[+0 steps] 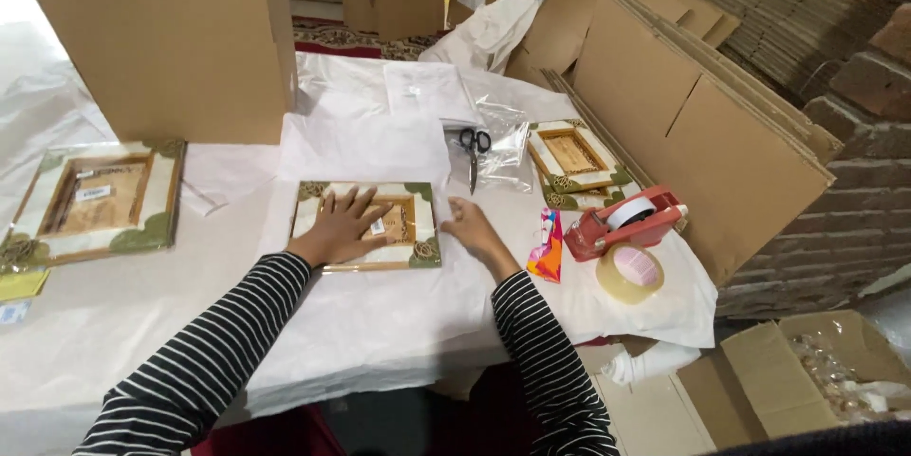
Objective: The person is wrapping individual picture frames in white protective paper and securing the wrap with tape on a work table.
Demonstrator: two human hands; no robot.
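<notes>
A square picture frame [418, 224] with a cream border and green corner ornaments lies flat on a sheet of white wrapping paper [380, 314]. My left hand [340, 223] rests palm down on the frame with its fingers spread. Just right of the frame, my right hand [472, 228] lies on the paper, fingers loosely together and touching the frame's right edge. Both sleeves are black with white stripes.
A similar frame [95, 198] lies at the left, with two stacked frames [574, 164] at the right. Scissors [473, 150], a red tape dispenser [626, 221], a clear tape roll [629, 272] and a colourful packet [548, 245] lie nearby. A large carton [171, 38] stands behind, flattened cardboard [702, 124] at the right.
</notes>
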